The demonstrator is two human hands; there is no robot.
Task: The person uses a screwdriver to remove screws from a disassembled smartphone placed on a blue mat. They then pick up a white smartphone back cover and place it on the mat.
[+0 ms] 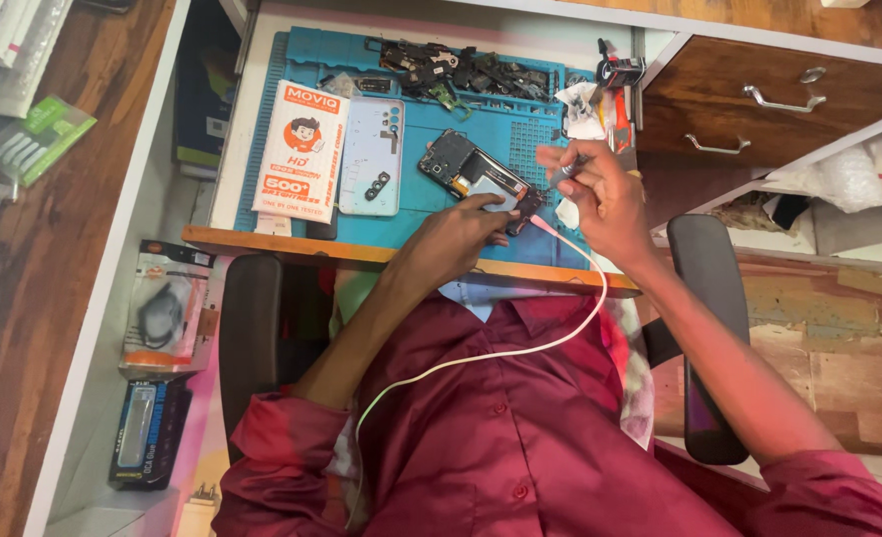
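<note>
Your left hand point(453, 239) presses its fingers flat, held together, on the near end of the opened phone point(476, 174) lying on the blue work mat point(421, 199). Your right hand point(600, 194) pinches a thin tool point(567, 174) just beyond the phone's right edge. A white cable point(520, 348) leaves the phone beneath your fingertips. Left of your fingers lie a pale back cover point(373, 154) and a white packet point(301, 149); loose parts point(461, 70) sit beyond.

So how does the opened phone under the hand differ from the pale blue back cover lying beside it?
The opened phone lies slanted and shows dark inner parts; the pale blue back cover lies straight, smooth and pale. The left hand touches the opened phone, with a white cable at its end; nothing touches the cover. Both rest on the blue mat.
</note>
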